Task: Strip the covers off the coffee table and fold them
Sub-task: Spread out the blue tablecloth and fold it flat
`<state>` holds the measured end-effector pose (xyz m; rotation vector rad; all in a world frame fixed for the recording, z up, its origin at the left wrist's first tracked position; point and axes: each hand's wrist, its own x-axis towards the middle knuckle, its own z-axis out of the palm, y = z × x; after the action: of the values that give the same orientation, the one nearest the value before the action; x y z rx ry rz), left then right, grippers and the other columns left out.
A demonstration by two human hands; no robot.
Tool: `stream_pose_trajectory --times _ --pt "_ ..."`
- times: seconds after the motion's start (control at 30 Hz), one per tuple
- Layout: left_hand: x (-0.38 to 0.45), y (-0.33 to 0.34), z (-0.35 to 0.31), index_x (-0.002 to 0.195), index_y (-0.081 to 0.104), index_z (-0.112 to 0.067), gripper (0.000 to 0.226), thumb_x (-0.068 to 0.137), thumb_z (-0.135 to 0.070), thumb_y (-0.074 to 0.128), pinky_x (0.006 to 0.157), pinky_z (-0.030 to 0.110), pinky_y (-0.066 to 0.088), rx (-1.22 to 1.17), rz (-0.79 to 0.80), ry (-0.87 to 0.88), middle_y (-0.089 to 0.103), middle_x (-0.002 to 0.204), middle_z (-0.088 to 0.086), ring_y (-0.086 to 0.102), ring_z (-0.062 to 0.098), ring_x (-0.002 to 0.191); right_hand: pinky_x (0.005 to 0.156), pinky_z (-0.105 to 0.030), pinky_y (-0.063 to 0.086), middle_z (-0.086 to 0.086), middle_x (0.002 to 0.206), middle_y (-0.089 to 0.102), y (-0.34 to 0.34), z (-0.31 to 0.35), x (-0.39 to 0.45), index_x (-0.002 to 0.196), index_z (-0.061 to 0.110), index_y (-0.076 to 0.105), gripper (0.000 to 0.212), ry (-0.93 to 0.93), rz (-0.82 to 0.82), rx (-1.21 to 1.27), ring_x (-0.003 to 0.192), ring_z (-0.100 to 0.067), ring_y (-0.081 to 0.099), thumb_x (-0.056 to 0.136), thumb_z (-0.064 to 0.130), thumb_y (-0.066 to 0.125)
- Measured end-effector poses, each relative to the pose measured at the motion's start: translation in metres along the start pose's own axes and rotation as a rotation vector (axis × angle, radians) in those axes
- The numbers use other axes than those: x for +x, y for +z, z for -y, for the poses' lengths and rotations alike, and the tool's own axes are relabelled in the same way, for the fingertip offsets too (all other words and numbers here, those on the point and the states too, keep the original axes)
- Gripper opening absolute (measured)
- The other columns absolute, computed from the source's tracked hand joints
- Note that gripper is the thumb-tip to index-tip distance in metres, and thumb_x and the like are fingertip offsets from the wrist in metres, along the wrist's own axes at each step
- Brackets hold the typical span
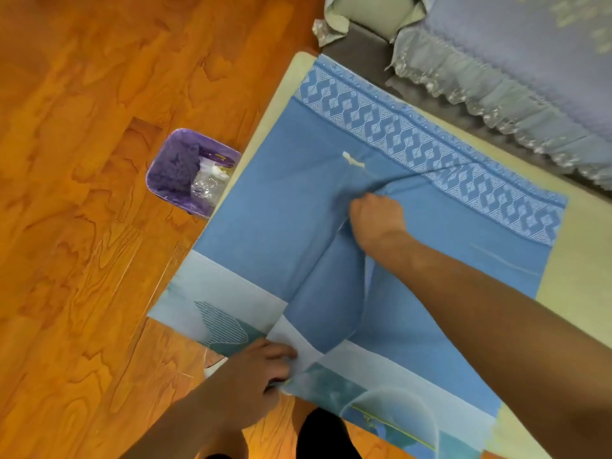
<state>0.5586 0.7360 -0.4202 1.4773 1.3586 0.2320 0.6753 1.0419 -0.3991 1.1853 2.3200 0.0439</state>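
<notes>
A blue cover (281, 226) with a white patterned border lies spread over the coffee table, whose pale green top (589, 260) shows along the right and far edges. My right hand (377, 220) reaches to the cover's middle and pinches the cloth up into a ridge of folds. At the near edge my left hand (261, 366) grips the cover's pale blue hem, where the cloth hangs over the table side. A small white scrap (352, 160) lies on the cover just beyond my right hand.
A purple waste bin (190, 170) with plastic wrappers stands on the wooden floor (82, 226) by the table's left side. A sofa with a grey-blue frilled cover (496, 71) runs along the far right. My dark trouser leg (321, 435) is at the near edge.
</notes>
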Motion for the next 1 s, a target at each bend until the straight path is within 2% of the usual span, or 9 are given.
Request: stream_pose_trajectory --times 0.23,0.27,0.33,0.4,0.53,0.6,0.73,0.87,1.0 --pt "-0.005 -0.041 -0.070 0.077 0.044 -0.029 0.014 0.091 -0.028 0.048 0.069 0.028 0.042 -0.032 -0.001 0.146 0.046 0.094 -0.017 0.049 0.005 0.085 0.091 -0.040 0.042 -0.023 0.106 0.062 -0.012 -0.140 -0.114 0.105 0.001 0.060 0.025 1.199 -0.779 1.046 0.099 -0.033 0.059 0.097 0.017 0.042" --pt "-0.004 -0.044 -0.081 0.075 0.040 -0.029 0.017 0.091 -0.028 0.047 0.065 0.028 0.036 0.013 0.014 0.191 0.044 0.088 -0.015 0.046 0.006 0.081 0.095 -0.039 0.044 -0.021 0.108 0.062 0.002 -0.153 -0.140 0.108 0.003 0.061 0.026 1.309 -0.716 1.067 0.101 -0.031 0.059 0.099 0.020 0.043" --pt "0.001 -0.044 -0.096 0.074 0.038 -0.025 0.017 0.090 -0.029 0.045 0.061 0.025 0.027 0.124 0.088 0.221 0.040 0.083 -0.012 0.040 0.006 0.075 0.093 -0.035 0.048 -0.019 0.115 0.064 0.036 -0.157 -0.190 0.115 0.002 0.063 0.024 1.353 -0.192 0.984 0.109 -0.031 0.063 0.097 0.015 0.053" --pt "0.006 -0.042 -0.099 0.081 0.046 -0.021 0.014 0.091 -0.032 0.046 0.059 0.021 0.027 0.213 0.217 0.155 0.041 0.083 -0.011 0.040 0.005 0.072 0.075 -0.032 0.055 -0.015 0.102 0.067 0.072 -0.150 -0.229 0.105 0.005 0.067 0.016 1.348 0.202 1.202 0.091 -0.029 0.066 0.089 0.007 0.063" --pt "0.004 -0.029 -0.099 0.082 0.051 -0.020 0.017 0.092 -0.032 0.046 0.065 0.031 0.034 0.305 0.438 0.111 0.041 0.082 -0.009 0.044 0.012 0.075 0.045 -0.023 0.048 0.002 0.114 0.066 0.102 -0.150 -0.279 0.100 0.015 0.061 0.017 1.650 0.093 1.721 0.081 -0.016 0.057 0.097 0.002 0.049" --pt "0.000 -0.023 -0.100 0.076 0.046 -0.022 0.017 0.090 -0.031 0.045 0.070 0.035 0.038 0.326 0.500 0.107 0.042 0.081 -0.008 0.048 0.017 0.081 0.043 -0.028 0.051 -0.003 0.097 0.064 0.115 -0.149 -0.297 0.102 0.006 0.057 0.016 1.926 0.064 1.937 0.072 -0.019 0.057 0.101 0.002 0.042" --pt "-0.006 -0.023 -0.104 0.072 0.043 -0.021 0.021 0.089 -0.033 0.046 0.071 0.033 0.037 0.258 0.490 0.089 0.047 0.082 -0.005 0.049 0.012 0.078 0.050 -0.035 0.059 -0.011 0.062 0.064 0.140 -0.147 -0.325 0.095 0.000 0.060 0.006 1.711 0.451 1.631 0.058 -0.025 0.064 0.093 -0.003 0.055" --pt "-0.014 -0.046 -0.104 0.076 0.046 -0.017 0.020 0.088 -0.031 0.053 0.063 0.024 0.038 0.046 0.348 0.048 0.051 0.079 0.002 0.053 0.013 0.071 0.061 -0.036 0.060 -0.011 0.076 0.063 0.159 -0.143 -0.316 0.092 0.003 0.062 0.017 1.595 0.477 1.252 0.063 -0.023 0.059 0.087 0.017 0.071" --pt "-0.030 -0.068 -0.083 0.073 0.052 -0.032 0.022 0.091 -0.042 0.056 0.060 0.014 0.037 0.079 0.276 0.047 0.055 0.079 -0.009 0.056 0.009 0.075 0.079 -0.040 0.042 -0.013 0.114 0.055 0.195 -0.122 -0.299 0.117 0.010 0.058 0.059 1.576 0.323 1.113 0.099 -0.034 0.056 0.083 0.057 0.054"
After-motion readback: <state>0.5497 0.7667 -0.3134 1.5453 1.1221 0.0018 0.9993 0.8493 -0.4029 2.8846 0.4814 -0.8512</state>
